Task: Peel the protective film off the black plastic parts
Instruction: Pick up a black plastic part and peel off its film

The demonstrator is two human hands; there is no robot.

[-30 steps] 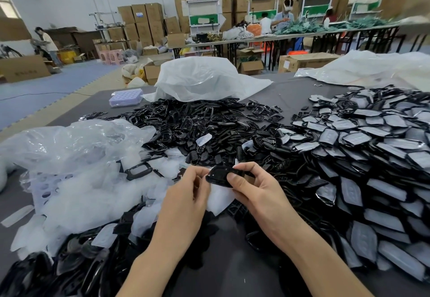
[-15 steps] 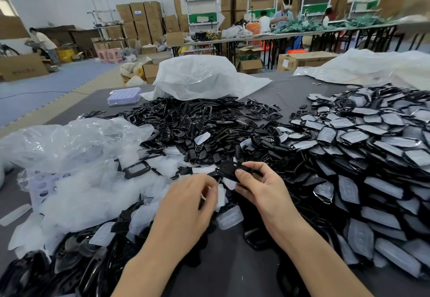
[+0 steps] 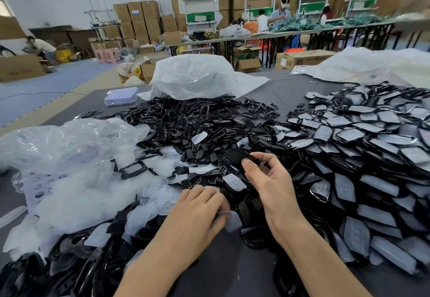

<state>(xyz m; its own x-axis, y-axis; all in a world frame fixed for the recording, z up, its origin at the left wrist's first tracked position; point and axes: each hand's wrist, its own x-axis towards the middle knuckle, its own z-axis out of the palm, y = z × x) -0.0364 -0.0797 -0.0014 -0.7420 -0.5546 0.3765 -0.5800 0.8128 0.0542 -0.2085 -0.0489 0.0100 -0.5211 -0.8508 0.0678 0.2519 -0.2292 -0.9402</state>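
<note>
- Near the middle of the frame, the right hand (image 3: pixel 272 180) pinches one black plastic part (image 3: pixel 235 157) between its thumb and fingers, just above the heap.
- Lower down and a bit to the left, the left hand (image 3: pixel 200 206) has its fingers curled on a whitish film piece (image 3: pixel 231 222). The piece sticks out by the fingertips, and this spot is blurry.
- Both hands are near each other but do not touch.
- On the right side lies a big pile of film-covered parts (image 3: pixel 372 157), grey-white on top.
- Further up in the middle is a pile of bare black parts (image 3: pixel 186 122), shiny and tangled.
- On the left, a heap of loose films (image 3: pixel 81 194) lies beside a crumpled clear bag (image 3: pixel 69 143).
- Above the middle sits a puffy white bag (image 3: pixel 200 75), with a purple tray (image 3: pixel 121 95) just to its left.
- All of it rests on a grey table (image 3: pixel 232 273).
</note>
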